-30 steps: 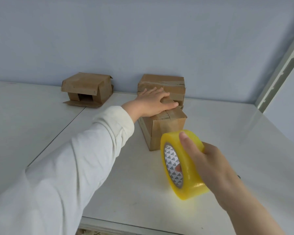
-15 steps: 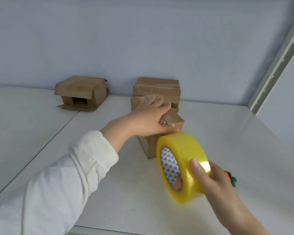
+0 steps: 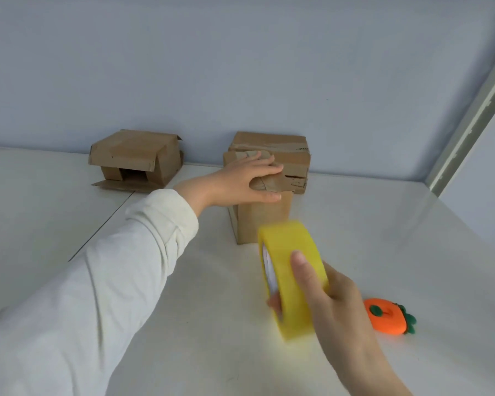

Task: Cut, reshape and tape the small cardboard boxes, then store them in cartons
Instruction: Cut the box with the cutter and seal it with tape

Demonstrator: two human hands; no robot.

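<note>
Boxes (image 3: 136, 160), seemingly three; left fingers (image 3: 266, 167) flat on nearest box (image 3: 262, 221); right fingers (image 3: 305, 272) grip one tape roll (image 3: 286, 244).

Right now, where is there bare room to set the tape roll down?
Bare table lies right of the near box, beyond the orange toy; more lies before the open box, left of the sleeve. It is crowded mid-back, where the left hand presses the near box in front of the back box.

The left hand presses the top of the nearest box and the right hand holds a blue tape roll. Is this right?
Not quite: in the head view the tape roll in the right hand is yellow, not blue. The left hand does press the nearest box.
</note>
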